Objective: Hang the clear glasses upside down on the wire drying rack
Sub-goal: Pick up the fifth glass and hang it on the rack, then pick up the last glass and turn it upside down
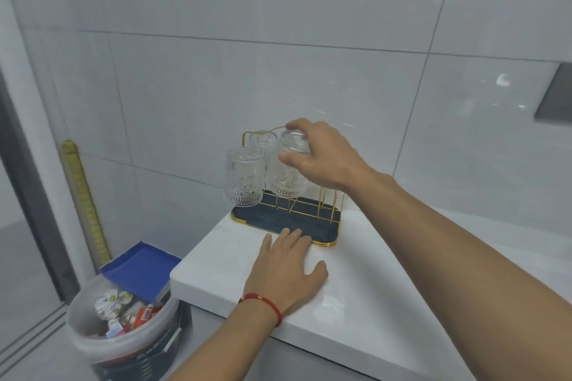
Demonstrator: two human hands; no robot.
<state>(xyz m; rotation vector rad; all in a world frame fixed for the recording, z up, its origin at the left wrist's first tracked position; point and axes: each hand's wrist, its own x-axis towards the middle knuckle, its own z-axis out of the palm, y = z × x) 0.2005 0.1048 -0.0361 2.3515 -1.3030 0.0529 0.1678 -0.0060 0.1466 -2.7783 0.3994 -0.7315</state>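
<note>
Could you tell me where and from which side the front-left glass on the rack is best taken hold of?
Grip the front-left glass around its ribbed wall near the upturned base, coming from the left. That side overhangs the tray and is open; on its right, the right hand holds another glass, and a third glass stands behind. It hangs mouth-down, so probably lift upward.

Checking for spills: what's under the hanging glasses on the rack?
Under the glasses sits the rack's dark tray with a gold rim, gold wire prongs rising from it. The left hand covers part of its front edge. No water is discernible.
</note>
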